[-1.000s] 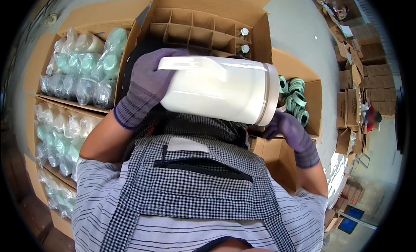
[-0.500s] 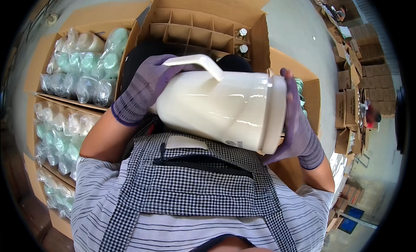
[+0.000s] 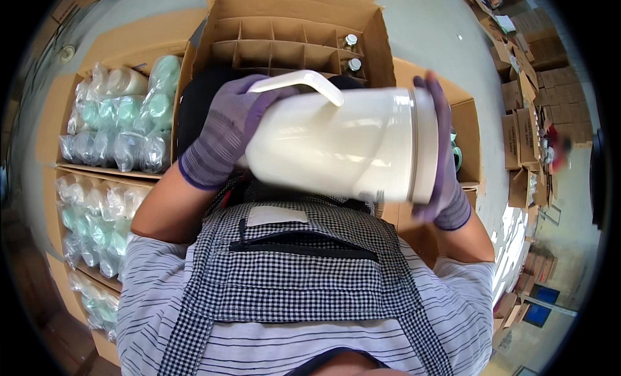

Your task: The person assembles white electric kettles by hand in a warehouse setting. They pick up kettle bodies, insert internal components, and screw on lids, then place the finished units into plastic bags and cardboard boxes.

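Jug (image 3: 330,146) tipped sideways before the apron (image 3: 304,292), faint print near its wide end blurred, left hand (image 3: 228,127) clasping the other end, right hand (image 3: 445,150) flat against the wide one, half-hiding green rings (image 3: 458,159), divided box (image 3: 294,15) beyond, bagged goods (image 3: 126,107) left

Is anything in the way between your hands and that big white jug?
Nothing I can see, except the gloves themselves. The left hand holds the narrower end of the white jug, near its handle, and the right hand is spread against the wide end.
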The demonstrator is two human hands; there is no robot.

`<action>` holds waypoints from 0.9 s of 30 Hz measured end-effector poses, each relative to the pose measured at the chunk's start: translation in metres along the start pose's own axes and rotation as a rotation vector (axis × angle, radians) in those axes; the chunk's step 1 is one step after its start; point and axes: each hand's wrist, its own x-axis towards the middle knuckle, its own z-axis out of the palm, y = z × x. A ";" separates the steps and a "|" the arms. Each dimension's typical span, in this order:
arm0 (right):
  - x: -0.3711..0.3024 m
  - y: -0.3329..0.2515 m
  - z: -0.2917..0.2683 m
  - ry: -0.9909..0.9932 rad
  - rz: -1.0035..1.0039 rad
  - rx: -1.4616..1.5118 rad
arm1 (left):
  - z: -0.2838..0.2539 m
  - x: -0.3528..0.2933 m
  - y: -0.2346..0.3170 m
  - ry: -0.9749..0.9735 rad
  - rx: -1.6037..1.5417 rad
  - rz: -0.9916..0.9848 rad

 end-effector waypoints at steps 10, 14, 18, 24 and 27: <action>0.003 -0.016 -0.016 -0.173 -0.078 -0.264 | -0.005 -0.004 -0.010 -0.193 -0.175 -0.086; 0.005 0.004 0.005 0.046 0.111 0.167 | 0.013 -0.004 0.000 0.158 -0.519 -0.417; -0.010 0.008 0.037 0.274 0.523 0.432 | 0.022 -0.001 0.004 0.296 -0.372 -0.406; 0.001 -0.005 -0.015 -0.147 -0.079 -0.284 | 0.011 -0.006 -0.024 -0.268 -0.433 -0.330; 0.000 -0.010 -0.012 -0.080 0.015 -0.121 | 0.005 0.008 -0.011 -0.083 -0.147 -0.003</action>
